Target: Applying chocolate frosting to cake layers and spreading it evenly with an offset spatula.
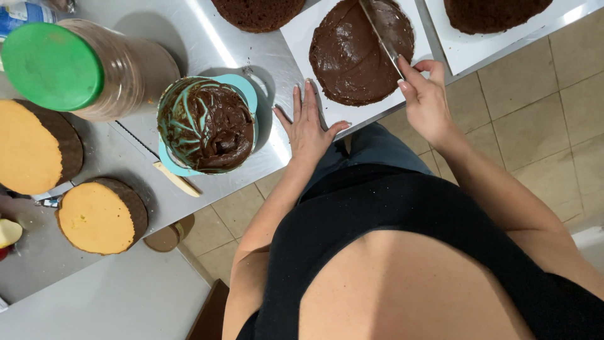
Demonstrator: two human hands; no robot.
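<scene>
A round chocolate cake layer [355, 60], covered with dark chocolate cream, lies on a white board [299, 34] at the steel table's edge. My right hand [425, 101] grips a long metal spatula [380, 34] whose blade rests across the creamed top. My left hand [308, 126] lies flat with fingers spread on the board's near corner, beside the cake. A teal bowl [248, 88] smeared with chocolate cream sits to the left of that hand.
Two yellow sponge layers [94, 217] [28, 148] lie at left. A jar with a green lid [53, 66] stands behind them, and a serrated knife [176, 179] lies under the bowl. Two more chocolate layers [258, 12] [491, 12] sit at the back. Tiled floor [535, 126] below.
</scene>
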